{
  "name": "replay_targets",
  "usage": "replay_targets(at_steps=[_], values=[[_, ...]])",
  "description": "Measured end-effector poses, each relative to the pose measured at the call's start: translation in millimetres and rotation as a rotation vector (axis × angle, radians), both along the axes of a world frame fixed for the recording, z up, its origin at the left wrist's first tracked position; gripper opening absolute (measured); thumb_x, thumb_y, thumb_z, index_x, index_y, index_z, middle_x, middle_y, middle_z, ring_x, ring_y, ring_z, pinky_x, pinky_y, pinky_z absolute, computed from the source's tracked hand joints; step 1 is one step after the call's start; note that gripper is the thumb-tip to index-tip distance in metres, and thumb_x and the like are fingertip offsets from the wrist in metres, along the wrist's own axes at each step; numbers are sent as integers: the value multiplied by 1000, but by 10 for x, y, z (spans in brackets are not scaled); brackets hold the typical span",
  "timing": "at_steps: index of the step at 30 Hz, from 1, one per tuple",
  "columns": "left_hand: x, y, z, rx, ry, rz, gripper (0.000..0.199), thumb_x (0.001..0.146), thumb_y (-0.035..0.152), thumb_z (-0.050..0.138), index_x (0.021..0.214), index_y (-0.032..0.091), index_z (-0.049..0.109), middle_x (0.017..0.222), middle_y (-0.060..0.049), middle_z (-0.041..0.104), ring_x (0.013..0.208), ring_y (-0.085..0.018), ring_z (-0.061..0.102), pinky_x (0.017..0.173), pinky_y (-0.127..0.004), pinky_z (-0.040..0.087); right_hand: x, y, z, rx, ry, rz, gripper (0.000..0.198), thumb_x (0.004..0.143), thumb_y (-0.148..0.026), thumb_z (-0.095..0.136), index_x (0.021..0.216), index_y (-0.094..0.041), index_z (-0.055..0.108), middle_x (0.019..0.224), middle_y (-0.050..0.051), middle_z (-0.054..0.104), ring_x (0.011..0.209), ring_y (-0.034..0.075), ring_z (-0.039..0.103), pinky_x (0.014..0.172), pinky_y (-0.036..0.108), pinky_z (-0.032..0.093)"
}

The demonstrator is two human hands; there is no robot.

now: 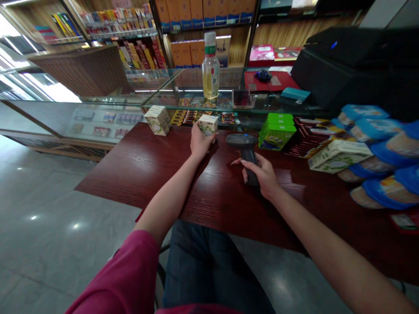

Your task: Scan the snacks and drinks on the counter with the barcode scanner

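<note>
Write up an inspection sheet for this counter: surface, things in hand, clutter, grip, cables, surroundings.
Surface: dark red wooden table, glossy, reflecting light.
Things in hand: held carton, white and green; dark scanner.
Clutter: second carton toward the left; green boxes, larger carton and blue-lidded tubs toward the right.
Grip: left hand around the held carton; right hand around the scanner.
Cables: nothing clearly seen.
Surroundings: glass display case with a bottle standing on it, stocked shelves behind, tiled floor.

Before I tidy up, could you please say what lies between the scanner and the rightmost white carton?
The head view shows green boxes, then dark-red packets, between the scanner and carton.
</note>
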State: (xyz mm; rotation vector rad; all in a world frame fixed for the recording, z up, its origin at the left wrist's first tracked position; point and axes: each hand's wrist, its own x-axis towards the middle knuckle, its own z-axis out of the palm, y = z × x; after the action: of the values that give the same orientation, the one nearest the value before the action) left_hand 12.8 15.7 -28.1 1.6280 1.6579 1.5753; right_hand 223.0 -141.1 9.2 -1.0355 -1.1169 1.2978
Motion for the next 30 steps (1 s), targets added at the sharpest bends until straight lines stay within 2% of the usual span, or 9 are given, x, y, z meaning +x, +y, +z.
replay_targets(at_steps=[3,7,12,15,22,27,30], values=[[-160,-86,13,-24,-50,45,73,73,25,94,131,21,50,131,-15,69,124,-32,70,109,-45,55,1,-14,15,-16,-15,-6,43,72,-49,90,95,-20,68,97,7,82,45,8,53,41,25,46],[-708,-315,2,-27,-52,149,66,75,22,91,129,20,52,126,-13,71,114,-30,73,103,-44,57,9,-24,30,-44,-25,-26,42,71,-48,91,95,-20,69,97,7,82,44,9,52,41,26,46],[-1531,-427,38,42,-90,459,71,72,14,90,137,15,60,132,-16,62,119,-28,67,111,-41,52,-3,-34,55,-69,-43,-38,43,69,-47,91,95,-20,71,95,7,82,44,9,53,41,26,44],[-1836,-328,71,33,-100,536,75,73,14,88,143,16,62,126,-12,59,123,-28,64,116,-40,49,-12,-37,68,-83,-59,-57,43,67,-48,91,96,-20,73,94,6,82,44,9,52,41,26,44],[-1989,-75,25,-5,-70,464,91,76,15,88,160,22,53,124,-9,56,124,-27,64,119,-39,46,-7,-37,80,-110,-53,-54,42,68,-47,91,98,-22,74,96,6,83,44,9,52,40,25,43],[-1984,-81,63,-62,-1,459,95,79,19,87,164,18,45,130,-12,56,130,-28,61,121,-37,45,4,-14,49,-89,-56,-33,42,70,-48,90,98,-20,72,96,7,83,45,9,52,42,26,45],[-1940,-179,145,-120,12,427,103,79,21,87,167,16,36,143,-17,53,142,-32,54,128,-43,38,2,-2,14,-23,-13,-40,43,73,-48,88,99,-21,69,96,6,82,45,10,52,42,26,44]])
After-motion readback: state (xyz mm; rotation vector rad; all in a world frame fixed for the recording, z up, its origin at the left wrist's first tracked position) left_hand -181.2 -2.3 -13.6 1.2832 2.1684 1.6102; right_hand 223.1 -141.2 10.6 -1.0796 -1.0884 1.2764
